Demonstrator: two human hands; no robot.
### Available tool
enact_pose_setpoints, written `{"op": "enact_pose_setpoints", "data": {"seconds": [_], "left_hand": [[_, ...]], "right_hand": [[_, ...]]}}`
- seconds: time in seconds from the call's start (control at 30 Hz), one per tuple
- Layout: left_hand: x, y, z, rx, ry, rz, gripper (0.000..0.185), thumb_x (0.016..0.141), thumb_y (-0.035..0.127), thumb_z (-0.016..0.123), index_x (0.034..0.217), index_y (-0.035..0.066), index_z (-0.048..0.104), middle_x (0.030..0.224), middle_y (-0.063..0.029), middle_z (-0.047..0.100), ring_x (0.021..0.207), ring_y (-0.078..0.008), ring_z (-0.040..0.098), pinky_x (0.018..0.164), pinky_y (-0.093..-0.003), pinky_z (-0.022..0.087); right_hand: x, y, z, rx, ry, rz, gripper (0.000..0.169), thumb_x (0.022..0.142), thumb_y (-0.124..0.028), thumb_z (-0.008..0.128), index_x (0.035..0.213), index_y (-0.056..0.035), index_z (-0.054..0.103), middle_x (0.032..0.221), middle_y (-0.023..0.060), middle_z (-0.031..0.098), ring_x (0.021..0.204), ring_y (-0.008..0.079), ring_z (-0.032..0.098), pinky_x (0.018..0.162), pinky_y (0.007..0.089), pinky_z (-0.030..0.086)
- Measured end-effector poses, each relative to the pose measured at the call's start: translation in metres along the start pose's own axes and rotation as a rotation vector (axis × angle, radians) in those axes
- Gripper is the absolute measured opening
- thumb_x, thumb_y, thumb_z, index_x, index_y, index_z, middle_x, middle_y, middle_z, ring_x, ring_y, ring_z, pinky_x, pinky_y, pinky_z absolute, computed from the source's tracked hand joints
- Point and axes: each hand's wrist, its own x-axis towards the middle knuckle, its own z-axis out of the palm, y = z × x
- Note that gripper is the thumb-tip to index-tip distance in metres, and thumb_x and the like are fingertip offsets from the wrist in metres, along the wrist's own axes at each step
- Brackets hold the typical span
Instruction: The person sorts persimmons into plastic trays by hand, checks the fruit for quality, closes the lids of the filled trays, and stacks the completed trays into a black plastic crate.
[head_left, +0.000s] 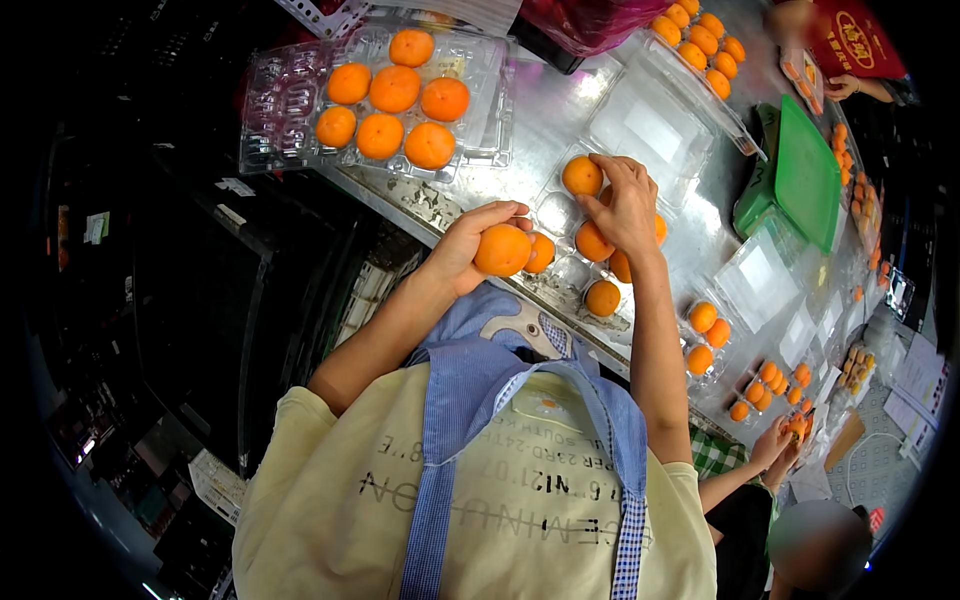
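My left hand (480, 240) is closed around an orange round fruit (502, 250). A smaller-looking fruit (540, 253) shows just past its fingers; whether it is held or sits in the tray I cannot tell. Thumb and fingertips of my right hand (626, 206) grip another fruit (582, 176) at the far left corner of a clear plastic clamshell tray (559, 214). Several more fruits, such as one at the near edge (602, 298), sit in the moulded cells, some partly hidden under my right hand. The tray's lid (652, 124) lies folded back, away from me.
A filled clear tray of fruit (394, 90) stands at the metal table's (525, 112) left end. Dark crates (195, 300) are stacked left. A green container (806, 172), a pink plastic bag (592, 22) and other fruit trays (701, 360) lie around. Co-workers' hands (780, 442) handle fruit at right.
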Motion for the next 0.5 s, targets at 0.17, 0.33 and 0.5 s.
{"op": "enact_pose_setpoints", "data": {"seconds": [0.17,0.33,0.5], "left_hand": [[0.003,-0.003,-0.002,-0.074,-0.084,-0.037,0.023,0.094,0.021,0.054,0.106,0.002,0.057,0.097,-0.0113,0.062,0.093,-0.0230,0.063,0.082,-0.0393,0.053],[0.001,-0.003,0.007,-0.097,-0.088,-0.035,0.025,0.096,0.024,0.050,0.106,0.002,0.058,0.101,-0.0121,0.063,0.096,-0.0218,0.062,0.087,-0.0366,0.051],[0.002,-0.006,0.012,-0.054,-0.038,-0.040,0.030,0.099,0.028,0.042,0.110,0.004,0.054,0.107,-0.0110,0.059,0.098,-0.0216,0.060,0.089,-0.0394,0.048]], "right_hand": [[0.000,-0.004,0.000,-0.076,-0.001,0.001,0.055,0.069,-0.017,0.076,0.120,-0.0074,0.060,0.117,0.0093,0.061,0.119,0.0277,0.047,0.100,0.0412,0.031],[-0.011,-0.043,-0.028,0.315,-0.089,0.056,0.059,0.067,-0.024,0.079,0.120,-0.0071,0.059,0.121,0.0107,0.059,0.116,0.0300,0.049,0.100,0.0402,0.033],[-0.036,-0.073,-0.026,0.471,-0.216,-0.168,0.065,0.063,-0.026,0.083,0.120,-0.0074,0.058,0.116,0.0130,0.060,0.108,0.0310,0.054,0.095,0.0394,0.038]]}}
